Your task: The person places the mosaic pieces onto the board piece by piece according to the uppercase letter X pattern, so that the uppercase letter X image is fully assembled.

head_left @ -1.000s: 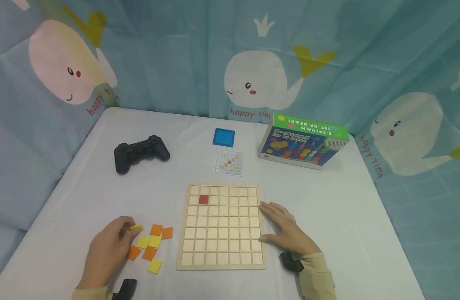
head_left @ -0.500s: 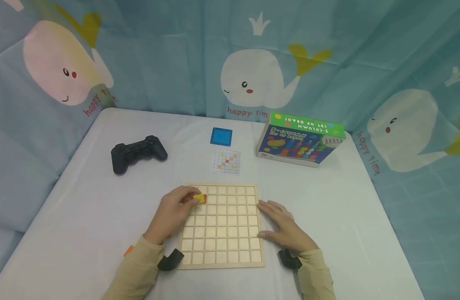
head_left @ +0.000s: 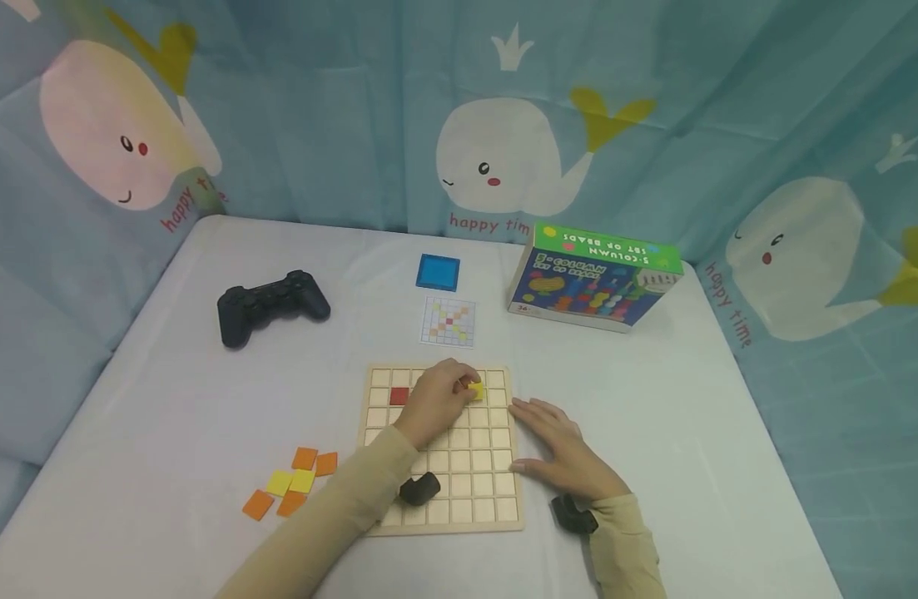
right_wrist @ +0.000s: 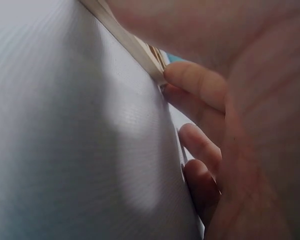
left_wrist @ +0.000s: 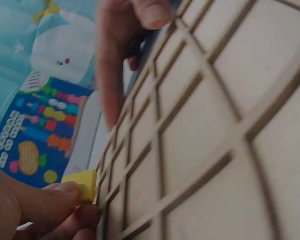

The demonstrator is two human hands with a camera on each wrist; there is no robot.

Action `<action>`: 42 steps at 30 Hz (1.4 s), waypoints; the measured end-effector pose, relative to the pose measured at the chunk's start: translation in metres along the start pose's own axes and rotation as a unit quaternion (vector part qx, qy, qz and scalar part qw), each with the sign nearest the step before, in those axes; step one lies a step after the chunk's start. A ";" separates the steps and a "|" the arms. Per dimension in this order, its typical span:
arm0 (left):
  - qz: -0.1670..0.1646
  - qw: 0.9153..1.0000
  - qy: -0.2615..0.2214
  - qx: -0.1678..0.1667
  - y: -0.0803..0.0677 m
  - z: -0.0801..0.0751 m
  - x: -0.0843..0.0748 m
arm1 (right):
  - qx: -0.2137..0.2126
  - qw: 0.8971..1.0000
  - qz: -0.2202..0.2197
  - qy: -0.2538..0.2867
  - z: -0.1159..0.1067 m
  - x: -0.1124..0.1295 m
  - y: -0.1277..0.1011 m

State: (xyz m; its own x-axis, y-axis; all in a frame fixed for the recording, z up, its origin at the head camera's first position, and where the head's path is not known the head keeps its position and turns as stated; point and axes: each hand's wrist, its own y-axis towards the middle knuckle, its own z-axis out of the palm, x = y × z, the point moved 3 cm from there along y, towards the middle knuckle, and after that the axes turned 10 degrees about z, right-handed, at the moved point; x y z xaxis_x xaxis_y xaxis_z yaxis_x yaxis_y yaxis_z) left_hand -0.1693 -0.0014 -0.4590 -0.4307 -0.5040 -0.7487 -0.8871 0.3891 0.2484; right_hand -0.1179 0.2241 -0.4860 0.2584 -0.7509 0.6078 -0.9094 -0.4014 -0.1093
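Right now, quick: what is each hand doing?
Left hand: pinching a yellow tile over the wooden grid board.
Right hand: open, resting flat against the board's right edge.

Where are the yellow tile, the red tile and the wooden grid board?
yellow tile (head_left: pixel 477 389), head view, its top face beside the fingertips
red tile (head_left: pixel 399 396), head view, its centre
wooden grid board (head_left: pixel 466 487), head view, a bare lower cell

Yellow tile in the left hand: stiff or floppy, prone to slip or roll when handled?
The yellow tile looks stiff: it keeps a crisp square edge while the left hand pinches it. Probably light, as fingertips alone carry it. Flat faces mean it won't roll. It is small and thin, so it might slip from a loose pinch over the board.
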 end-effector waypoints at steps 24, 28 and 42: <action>0.073 0.994 0.080 0.001 -0.005 0.017 -0.004 | -0.001 1.000 -0.008 -0.001 -0.001 0.002 -0.001; 0.080 0.994 0.080 0.001 -0.007 0.016 -0.006 | -0.001 1.000 -0.009 0.002 -0.001 0.003 -0.001; -0.036 0.994 0.042 -0.099 -0.111 -0.056 -0.016 | 0.000 1.000 -0.004 -0.003 0.000 0.001 0.000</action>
State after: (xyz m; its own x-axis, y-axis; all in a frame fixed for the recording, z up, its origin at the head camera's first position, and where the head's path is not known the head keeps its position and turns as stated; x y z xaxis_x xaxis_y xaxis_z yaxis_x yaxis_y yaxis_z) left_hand -0.0737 -0.0799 -0.4404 -0.3697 -0.5914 -0.7166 -0.9278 0.1941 0.3185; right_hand -0.1176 0.2232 -0.4857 0.2670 -0.7510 0.6039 -0.9075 -0.4068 -0.1047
